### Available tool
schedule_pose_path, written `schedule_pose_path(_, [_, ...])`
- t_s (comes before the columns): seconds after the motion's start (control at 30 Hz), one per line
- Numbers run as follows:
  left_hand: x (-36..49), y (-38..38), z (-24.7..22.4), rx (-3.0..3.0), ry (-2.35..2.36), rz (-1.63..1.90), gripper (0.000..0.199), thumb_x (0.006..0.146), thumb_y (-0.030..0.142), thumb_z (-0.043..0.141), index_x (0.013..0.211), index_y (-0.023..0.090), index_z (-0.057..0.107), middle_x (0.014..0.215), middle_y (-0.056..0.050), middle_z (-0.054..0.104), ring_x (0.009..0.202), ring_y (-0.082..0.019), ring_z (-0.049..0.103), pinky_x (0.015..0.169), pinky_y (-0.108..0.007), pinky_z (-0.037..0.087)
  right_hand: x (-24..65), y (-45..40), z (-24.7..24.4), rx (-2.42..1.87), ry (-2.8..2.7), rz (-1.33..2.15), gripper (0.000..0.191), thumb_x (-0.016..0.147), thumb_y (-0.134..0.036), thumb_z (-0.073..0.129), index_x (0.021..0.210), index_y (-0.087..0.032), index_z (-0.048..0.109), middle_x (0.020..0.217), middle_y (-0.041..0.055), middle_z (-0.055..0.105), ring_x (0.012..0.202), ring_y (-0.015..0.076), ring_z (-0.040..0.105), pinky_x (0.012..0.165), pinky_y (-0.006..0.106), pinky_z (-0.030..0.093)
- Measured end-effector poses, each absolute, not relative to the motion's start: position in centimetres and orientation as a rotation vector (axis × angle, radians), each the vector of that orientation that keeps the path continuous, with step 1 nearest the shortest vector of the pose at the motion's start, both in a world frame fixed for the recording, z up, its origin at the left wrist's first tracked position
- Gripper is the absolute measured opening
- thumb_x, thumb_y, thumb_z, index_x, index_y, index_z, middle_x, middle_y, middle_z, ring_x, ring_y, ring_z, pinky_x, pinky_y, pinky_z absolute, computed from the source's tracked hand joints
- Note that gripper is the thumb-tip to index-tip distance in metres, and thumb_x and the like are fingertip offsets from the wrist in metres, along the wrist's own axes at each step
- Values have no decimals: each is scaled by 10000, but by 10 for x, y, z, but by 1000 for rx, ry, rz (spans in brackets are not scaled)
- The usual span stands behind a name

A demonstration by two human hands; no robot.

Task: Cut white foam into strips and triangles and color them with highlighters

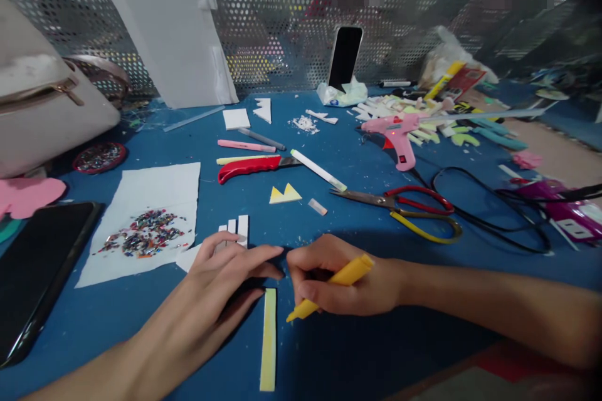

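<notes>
A yellow marker (350,270) is gripped in my right hand (336,279), its tip pointing down and left, just right of a strip. That narrow strip (268,341) is coloured pale yellow and lies lengthwise on the blue table. My left hand (230,272) rests palm down with fingers spread, its thumb at the strip's far end. Partly under its fingers are white cut strips (243,230). Beyond the hands lie a yellow-and-white zigzag piece (285,194) and a small clear cap-like piece (318,207).
Scissors (390,200), a red-handled knife (249,167), a white marker (318,169) and a pink glue gun (392,135) lie beyond my hands. Beads cover a white paper (179,188) on the left, beside a black phone (42,269). Cables (480,219) loop at right.
</notes>
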State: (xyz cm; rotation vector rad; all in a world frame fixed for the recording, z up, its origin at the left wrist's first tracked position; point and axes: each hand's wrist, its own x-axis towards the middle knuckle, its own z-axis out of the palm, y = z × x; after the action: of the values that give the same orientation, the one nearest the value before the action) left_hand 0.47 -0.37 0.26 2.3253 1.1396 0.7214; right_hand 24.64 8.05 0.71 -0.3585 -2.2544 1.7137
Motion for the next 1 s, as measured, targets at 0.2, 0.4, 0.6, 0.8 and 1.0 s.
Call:
schedule_pose_path(0.2, [2, -20, 4, 2361, 1247, 612, 882, 895, 708, 613, 1564, 279, 232, 1350, -99, 610, 1319, -348, 505, 1179, -551, 287, 249, 81, 4, -326, -2251, 1704, 288, 1001, -335, 523, 799, -134, 567, 631, -23, 553, 537, 68, 470, 500, 159, 379])
schedule_pose_path(0.4, [1, -28, -2, 2416, 1280, 493, 1176, 732, 513, 849, 1599, 275, 93, 1409, -131, 568, 1326, -400, 514, 1171, -645, 301, 252, 81, 2, -341, -2240, 1704, 267, 1001, -330, 518, 827, -137, 580, 667, -11, 587, 542, 71, 505, 506, 163, 405])
schedule_pose_path(0.6, [2, -33, -6, 2268, 1384, 496, 1210, 664, 313, 906, 1595, 297, 132, 1374, -105, 623, 1494, -432, 261, 1106, -683, 386, 252, 78, 0, -423, -2235, 1619, 180, 971, -287, 537, 864, -148, 576, 662, -29, 556, 528, 65, 483, 483, 160, 365])
schedule_pose_path(0.8, [3, -32, -2, 2242, 1339, 466, 1224, 708, 281, 891, 1610, 254, 64, 1340, -127, 654, 1502, -408, 261, 1157, -701, 278, 248, 75, 1, -292, -2379, 1248, 118, 925, -245, 544, 832, -173, 559, 707, -9, 602, 625, 107, 529, 603, 224, 407])
schedule_pose_path(1.0, [3, -28, -3, 2240, 1278, 487, 1201, 750, 270, 860, 1617, 256, 29, 1349, -131, 648, 1440, -394, 397, 1189, -696, 187, 246, 74, 3, -294, -2489, 1037, 137, 927, -208, 459, 791, -204, 478, 663, -16, 549, 613, 127, 496, 581, 239, 390])
